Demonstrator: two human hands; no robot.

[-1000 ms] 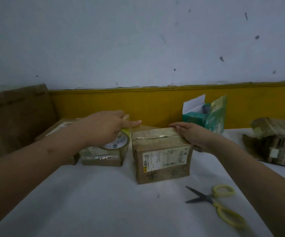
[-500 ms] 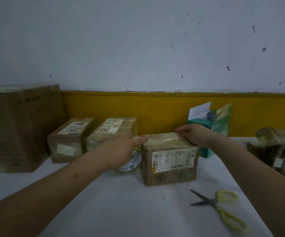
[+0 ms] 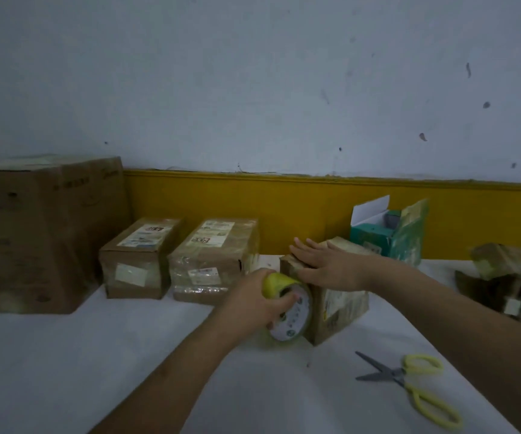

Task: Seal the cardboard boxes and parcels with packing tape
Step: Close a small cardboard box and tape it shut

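Upper wall (image 3: 253,73) pale grey-blue, matt, flecked with small dark marks (image 3: 423,137) and faint scuffs, densest toward the right. Lower wall a mustard-yellow painted band (image 3: 284,211) with a slightly raised, uneven top edge, running across the view and meeting the back of a plain white tabletop (image 3: 96,355). Light dim and even, cool in tone, shadows on the tabletop soft and diffuse; surface matt, reading bluish-grey toward the near edge.

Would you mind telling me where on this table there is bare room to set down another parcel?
The widest bare stretch of table lies near left, before the large cardboard box and two labelled parcels. It is crowded around the tape roll and small box, with scissors near right.
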